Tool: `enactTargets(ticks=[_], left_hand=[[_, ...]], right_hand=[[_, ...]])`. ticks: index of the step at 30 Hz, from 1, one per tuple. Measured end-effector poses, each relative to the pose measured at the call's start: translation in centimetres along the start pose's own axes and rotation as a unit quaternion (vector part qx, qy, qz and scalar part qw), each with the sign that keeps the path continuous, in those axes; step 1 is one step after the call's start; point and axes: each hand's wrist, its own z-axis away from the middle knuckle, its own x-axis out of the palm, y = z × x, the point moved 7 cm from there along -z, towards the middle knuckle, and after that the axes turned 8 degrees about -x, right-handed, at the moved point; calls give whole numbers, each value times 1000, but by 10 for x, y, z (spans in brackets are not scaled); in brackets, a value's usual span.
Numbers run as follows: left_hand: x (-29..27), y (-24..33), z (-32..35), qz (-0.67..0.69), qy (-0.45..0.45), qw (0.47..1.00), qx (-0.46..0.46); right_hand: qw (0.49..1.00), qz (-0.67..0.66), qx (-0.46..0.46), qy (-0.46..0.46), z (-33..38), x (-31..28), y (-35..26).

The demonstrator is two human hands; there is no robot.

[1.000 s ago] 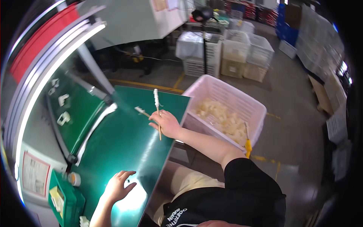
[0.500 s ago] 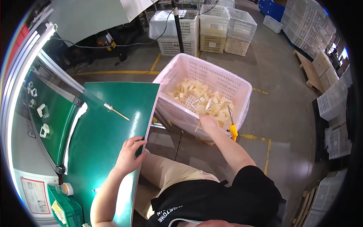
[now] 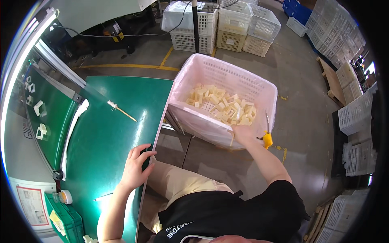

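The right hand point(image 3: 243, 133) has swung from the green table point(image 3: 101, 137) to the pink crate point(image 3: 227, 73) of cream parts point(image 3: 221, 106) (grip unclear), while the left hand point(image 3: 135, 166) stays flat, fingers spread, on the table's edge.

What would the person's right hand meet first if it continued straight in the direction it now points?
The right hand is at the near rim of the pink perforated plastic crate and points into it. Going on, it would probably first meet the pile of pale cream plastic parts, though depth is unclear.
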Motion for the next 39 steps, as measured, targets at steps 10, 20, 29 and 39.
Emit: enactTargets(ticks=[10, 20, 29, 39], left_hand=[[5, -15, 6, 28, 89, 996, -3], [-42, 4, -67, 52, 139, 989, -25], [-40, 28, -50, -5, 188, 982, 18], [83, 70, 4, 259, -239, 922, -162]], right_hand=[[997, -13, -19, -68, 63, 53, 70], [977, -30, -122, -174, 111, 13, 16], [981, -47, -169, -86, 111, -31, -50], [868, -302, -356, 169, 75, -117, -227]])
